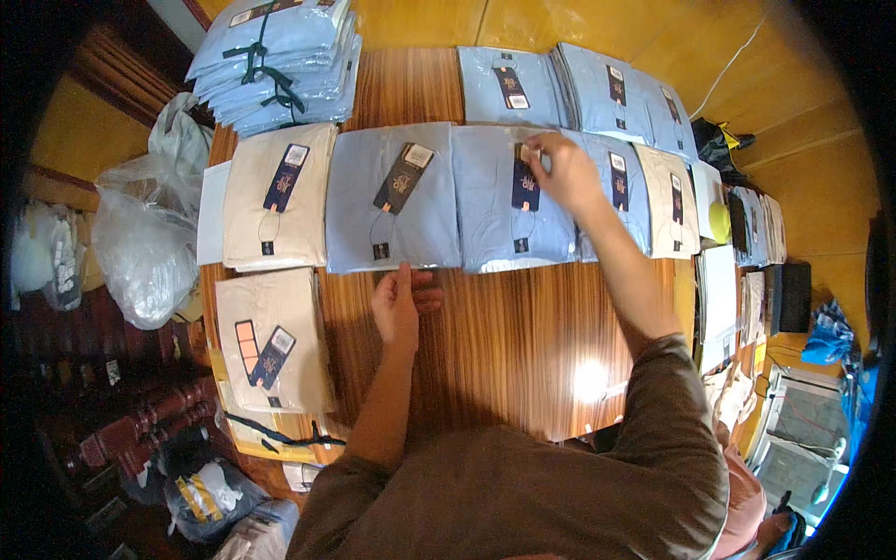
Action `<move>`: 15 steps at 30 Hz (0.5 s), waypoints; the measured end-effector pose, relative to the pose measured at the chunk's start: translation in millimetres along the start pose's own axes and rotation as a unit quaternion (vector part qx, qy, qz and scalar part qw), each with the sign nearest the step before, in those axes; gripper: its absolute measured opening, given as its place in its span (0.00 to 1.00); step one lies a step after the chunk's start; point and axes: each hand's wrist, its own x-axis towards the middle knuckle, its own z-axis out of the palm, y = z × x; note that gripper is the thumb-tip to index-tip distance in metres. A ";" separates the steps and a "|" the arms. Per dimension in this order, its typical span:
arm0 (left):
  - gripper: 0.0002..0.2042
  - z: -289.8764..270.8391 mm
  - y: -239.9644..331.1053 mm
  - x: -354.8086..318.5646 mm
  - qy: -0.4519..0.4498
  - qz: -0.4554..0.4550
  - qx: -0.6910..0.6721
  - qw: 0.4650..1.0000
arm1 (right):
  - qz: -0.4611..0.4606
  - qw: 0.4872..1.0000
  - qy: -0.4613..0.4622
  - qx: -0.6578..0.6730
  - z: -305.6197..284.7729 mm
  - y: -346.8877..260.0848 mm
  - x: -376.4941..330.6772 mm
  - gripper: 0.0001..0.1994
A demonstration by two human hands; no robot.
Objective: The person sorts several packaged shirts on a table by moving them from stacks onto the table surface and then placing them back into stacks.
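Note:
My right hand reaches over a blue folded garment in a clear bag. Its fingertips are pinched together at the upper end of that garment's dark hang tag; whatever lies between them is hidden. Palm up, my left hand is at the near edge of the neighbouring blue bagged garment, the thumb tip touching or just below the edge and the other fingers loosely apart. That garment bears a larger dark tag. In the same row, a beige bagged garment lies at the left.
A tall blue stack tied with dark ribbon stands at the far left. More blue packs sit far right. A beige pack lies near left. Plastic bags hang beside the wooden table. Black strips rest at its near-left corner.

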 end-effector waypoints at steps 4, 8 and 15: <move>0.14 -31.5 -34.0 -17.3 -0.032 0.155 0.217 0.963 | 0.036 0.995 -0.077 -0.060 17.4 49.9 73.3 0.14; 0.13 -57.6 -47.1 -50.7 -0.049 0.293 0.448 0.843 | 0.139 0.974 -0.172 -0.057 40.9 53.0 120.8 0.28; 0.10 -47.0 -33.1 -50.0 -0.070 0.338 0.483 0.805 | 0.167 0.919 -0.276 -0.225 93.0 -1.7 167.1 0.42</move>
